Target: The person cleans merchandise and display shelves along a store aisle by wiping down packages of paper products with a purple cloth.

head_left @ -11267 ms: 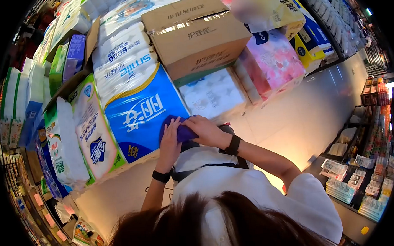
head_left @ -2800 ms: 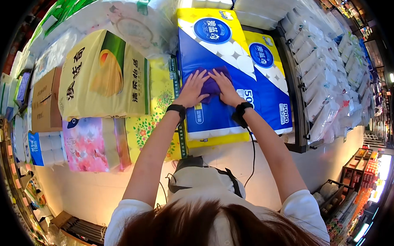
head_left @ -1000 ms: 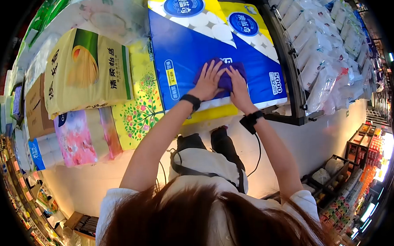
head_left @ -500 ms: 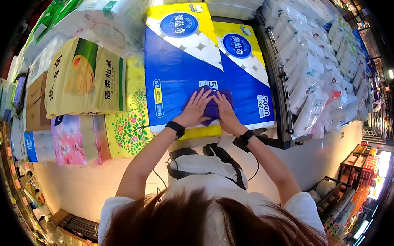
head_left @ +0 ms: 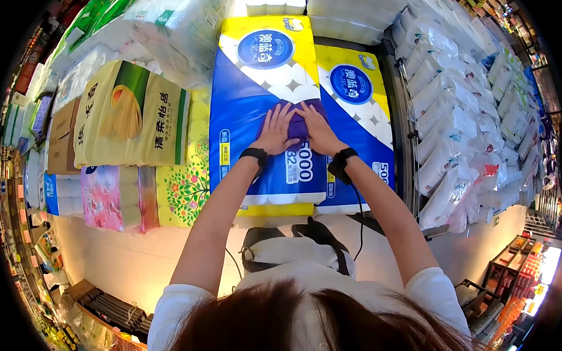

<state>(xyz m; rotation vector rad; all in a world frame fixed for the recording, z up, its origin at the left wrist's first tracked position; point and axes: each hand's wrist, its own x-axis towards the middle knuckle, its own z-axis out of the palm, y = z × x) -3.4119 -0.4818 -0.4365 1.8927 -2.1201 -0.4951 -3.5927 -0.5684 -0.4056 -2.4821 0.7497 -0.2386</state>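
A purple cloth (head_left: 297,130) lies on the blue, white and yellow pack of toilet rolls (head_left: 241,106) in front of me. My left hand (head_left: 275,131) rests flat on the cloth's left side, fingers stretched out and a little apart. On its right side, my right hand (head_left: 318,131) is also laid flat with fingers extended. Both hands press the cloth from above, hiding part of it. The printed 5000 shows just below the cloth. A matching pack (head_left: 353,123) sits directly to the right. Each wrist wears a black band.
To the left are a cream tissue pack (head_left: 130,119), a pink floral pack (head_left: 111,197) and a yellow tree-print pack (head_left: 182,191). A dark rack frame (head_left: 406,134) borders white plastic-wrapped packs (head_left: 449,129) on the right. Pale floor (head_left: 135,261) lies below the display.
Both hands have slid the cloth away from me, up the pack, uncovering the printed 5000. The view has shifted slightly as well.
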